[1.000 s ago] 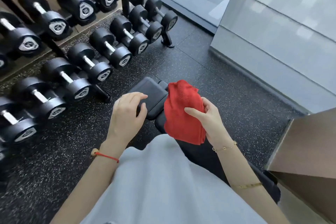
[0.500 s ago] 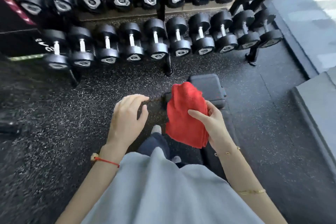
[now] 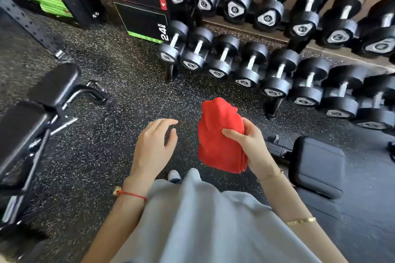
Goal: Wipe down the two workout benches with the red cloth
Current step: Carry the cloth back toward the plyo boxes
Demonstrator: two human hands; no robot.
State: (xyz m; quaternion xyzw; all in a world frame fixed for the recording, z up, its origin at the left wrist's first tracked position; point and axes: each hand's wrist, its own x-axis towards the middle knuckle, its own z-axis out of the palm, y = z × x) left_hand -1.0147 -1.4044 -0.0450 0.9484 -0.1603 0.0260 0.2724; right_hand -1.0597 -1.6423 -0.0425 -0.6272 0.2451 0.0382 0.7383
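Turned from the right-hand bench (image 3: 318,166) toward the left bench (image 3: 32,126), my right hand (image 3: 252,147) grips the folded red cloth (image 3: 220,134), my left hand (image 3: 154,145) loose and empty.

Both forearms are bare, with no sleeves reaching into the lower half of the frame. The left hand (image 3: 154,147) has a thin red string bracelet (image 3: 132,194) at its wrist, with a small pale bead on the outer side. The right hand (image 3: 252,149) has a fine gold chain (image 3: 275,174) at its wrist — and further up that forearm, toward the lower right, sits a flat gold bangle (image 3: 301,220). A loose, pale grey-blue garment (image 3: 203,224) fills the bottom centre. Just above its hem shows the toe of a white shoe (image 3: 174,175).
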